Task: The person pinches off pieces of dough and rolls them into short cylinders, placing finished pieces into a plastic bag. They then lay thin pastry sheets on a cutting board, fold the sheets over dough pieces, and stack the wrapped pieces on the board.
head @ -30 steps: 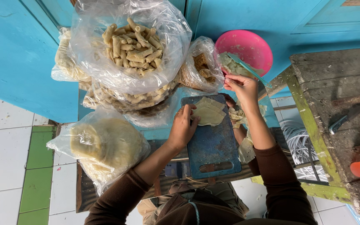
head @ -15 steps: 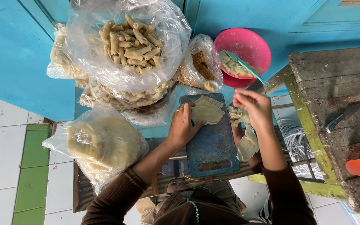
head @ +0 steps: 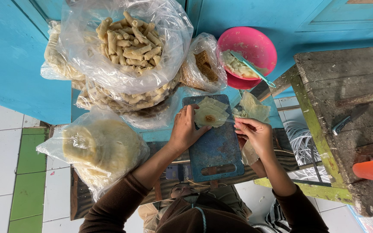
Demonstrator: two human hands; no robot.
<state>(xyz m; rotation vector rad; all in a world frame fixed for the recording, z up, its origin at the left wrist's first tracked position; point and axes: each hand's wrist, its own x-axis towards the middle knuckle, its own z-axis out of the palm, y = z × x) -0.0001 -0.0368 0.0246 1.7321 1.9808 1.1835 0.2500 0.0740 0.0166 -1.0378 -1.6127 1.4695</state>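
A blue cutting board (head: 216, 149) lies in front of me with a small stack of thin pale wrappers (head: 211, 113) at its far end. A dab of brown filling sits on the top wrapper. My left hand (head: 187, 129) rests on the board and presses the wrappers' left edge. My right hand (head: 254, 134) hovers at the board's right edge, fingers pinched on a thin utensil that reaches toward the filling. More wrapper pieces (head: 252, 110) lie just beyond it.
A pink bowl (head: 255, 45) with pale filling and a light blue spoon stands at the back. A small bag of brown filling (head: 203, 64), a big bag of rolled snacks (head: 126, 41) and a bag of round wrappers (head: 102, 146) crowd the left. A worn wooden table (head: 346, 108) is on the right.
My right hand came back from the pink bowl down to the board's right edge. Brown filling now lies on the top wrapper. My left hand stayed on the wrappers.
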